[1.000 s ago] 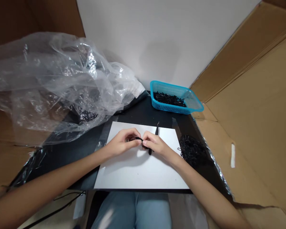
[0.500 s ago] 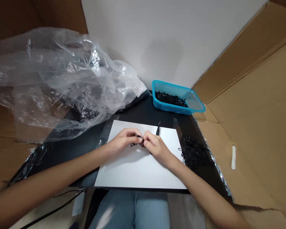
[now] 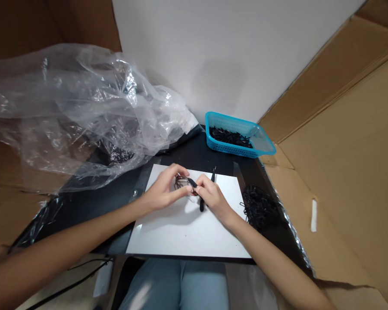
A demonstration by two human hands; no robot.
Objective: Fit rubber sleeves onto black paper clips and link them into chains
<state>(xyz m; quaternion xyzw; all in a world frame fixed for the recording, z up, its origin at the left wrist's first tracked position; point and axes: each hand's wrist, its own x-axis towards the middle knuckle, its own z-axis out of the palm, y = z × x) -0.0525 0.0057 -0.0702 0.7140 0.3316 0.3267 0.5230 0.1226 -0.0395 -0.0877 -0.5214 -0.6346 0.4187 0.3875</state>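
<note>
The curved fingers of the left hand [image 3: 164, 188] hold thin dark loops [image 3: 180, 182]; those of the right hand [image 3: 211, 196] pinch a small black piece [image 3: 192, 183] beside them, above the white board [image 3: 168, 237], whose paleness probably aids contrast. The piece appears narrow and oblong, the loops wiry; whether they join cannot be told.

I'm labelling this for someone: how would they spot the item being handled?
Find the white board on the black table. Over its far half, the left hand and right hand meet at a small bunch of dark loops. Unlike the black heap beside the board and the black pieces in the blue basket, this one is hand-held.
</note>
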